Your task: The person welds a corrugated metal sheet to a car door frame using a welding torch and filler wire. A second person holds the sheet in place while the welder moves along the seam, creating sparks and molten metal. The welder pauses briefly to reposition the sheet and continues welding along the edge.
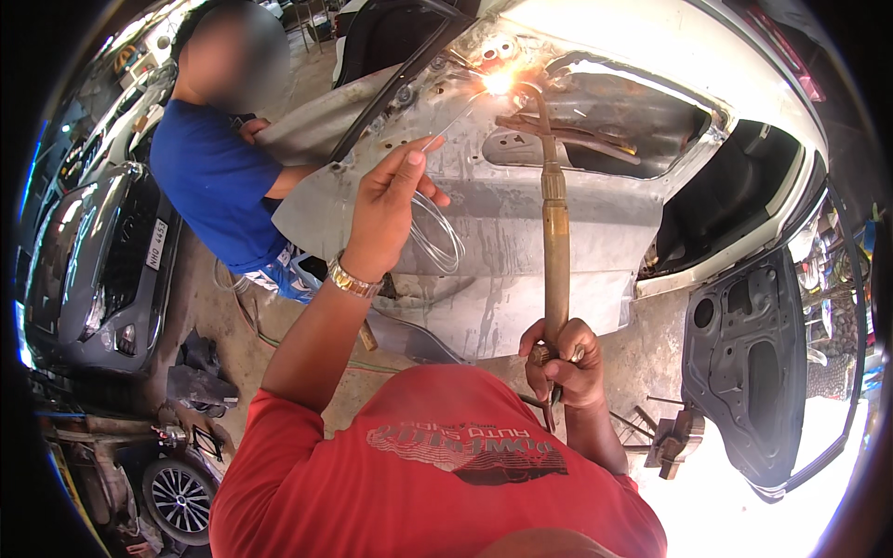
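My right hand [575, 367] is wrapped around the valve end of a brass gas welding torch [555, 251]. The torch's bent tip ends beside a bright flame [498, 82] on the bare metal of a car door [419, 209]. Pinched between the thumb and fingers of my left hand [391, 191] is a thin filler wire [460, 116], its end running up to the glow. The rest of that wire hangs below the hand in a loose coil. Glare hides the exact spot where wire, flame and metal meet.
A person in a blue shirt [209, 172] stands at the left, an arm by the door's edge. A dark car [98, 260] is farther left. A loose wheel [179, 500] lies lower left, a bench vise [674, 442] lower right, beside a grey door panel [752, 363]. Hoses [265, 335] cross the floor.
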`<state>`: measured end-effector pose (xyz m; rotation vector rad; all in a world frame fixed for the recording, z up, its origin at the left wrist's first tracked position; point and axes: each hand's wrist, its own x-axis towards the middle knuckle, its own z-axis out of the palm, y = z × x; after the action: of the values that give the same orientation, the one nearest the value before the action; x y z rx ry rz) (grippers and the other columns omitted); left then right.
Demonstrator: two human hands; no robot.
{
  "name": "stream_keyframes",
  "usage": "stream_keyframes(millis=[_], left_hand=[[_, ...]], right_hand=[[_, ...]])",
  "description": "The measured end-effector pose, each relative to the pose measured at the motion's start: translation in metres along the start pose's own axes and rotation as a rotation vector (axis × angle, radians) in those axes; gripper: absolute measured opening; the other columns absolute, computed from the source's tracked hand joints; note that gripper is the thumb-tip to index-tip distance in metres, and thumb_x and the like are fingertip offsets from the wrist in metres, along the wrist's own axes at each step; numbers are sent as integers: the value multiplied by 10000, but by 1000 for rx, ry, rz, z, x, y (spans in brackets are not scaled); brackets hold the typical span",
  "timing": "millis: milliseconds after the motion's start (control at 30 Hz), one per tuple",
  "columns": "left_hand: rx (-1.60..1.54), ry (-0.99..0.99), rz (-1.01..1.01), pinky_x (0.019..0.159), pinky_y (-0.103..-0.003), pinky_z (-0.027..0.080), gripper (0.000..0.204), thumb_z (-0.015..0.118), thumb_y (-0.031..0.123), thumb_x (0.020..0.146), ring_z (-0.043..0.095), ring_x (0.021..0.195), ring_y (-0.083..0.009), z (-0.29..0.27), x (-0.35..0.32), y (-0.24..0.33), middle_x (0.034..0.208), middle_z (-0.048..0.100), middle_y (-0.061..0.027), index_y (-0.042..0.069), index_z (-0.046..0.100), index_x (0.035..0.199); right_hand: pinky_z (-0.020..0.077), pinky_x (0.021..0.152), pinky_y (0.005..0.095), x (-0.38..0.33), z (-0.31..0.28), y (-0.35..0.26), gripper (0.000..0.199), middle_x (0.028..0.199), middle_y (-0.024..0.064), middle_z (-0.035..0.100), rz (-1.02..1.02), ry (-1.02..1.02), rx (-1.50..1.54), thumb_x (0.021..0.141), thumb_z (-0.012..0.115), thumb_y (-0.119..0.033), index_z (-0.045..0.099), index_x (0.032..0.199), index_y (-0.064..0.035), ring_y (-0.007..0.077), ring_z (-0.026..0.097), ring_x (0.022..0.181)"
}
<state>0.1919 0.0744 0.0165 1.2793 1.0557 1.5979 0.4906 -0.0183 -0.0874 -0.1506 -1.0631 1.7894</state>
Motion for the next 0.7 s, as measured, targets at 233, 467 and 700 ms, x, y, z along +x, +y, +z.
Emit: stream_keyframes(millis=[233, 467, 700], left_hand=[[36, -1, 20, 713, -259, 496, 437, 581, 405, 1115, 670, 752, -115, 1, 0, 2, 792, 584, 19, 89, 702, 1393], [30, 2, 23, 733, -264, 531, 445, 585, 396, 1119, 656, 732, -110, 2, -1, 4, 853, 643, -7, 59, 707, 1383], [27, 5, 10, 728, -260, 518, 440, 588, 397, 1118, 657, 731, -106, 2, -1, 4, 841, 638, -4, 65, 712, 1379]], right_hand=[[520, 445, 232, 1, -2, 0, 239, 1134, 349, 630, -17, -17, 21, 1001, 682, -29, 455, 953, -90, 157, 666, 543], [514, 440, 237, 2, 1, -2, 237, 1121, 348, 635, -10, -6, 27, 1002, 684, -35, 463, 941, -96, 156, 660, 533], [504, 415, 242, 0, -1, 1, 225, 1111, 362, 604, 1, -11, 10, 1008, 685, -65, 471, 941, -91, 173, 637, 505]])
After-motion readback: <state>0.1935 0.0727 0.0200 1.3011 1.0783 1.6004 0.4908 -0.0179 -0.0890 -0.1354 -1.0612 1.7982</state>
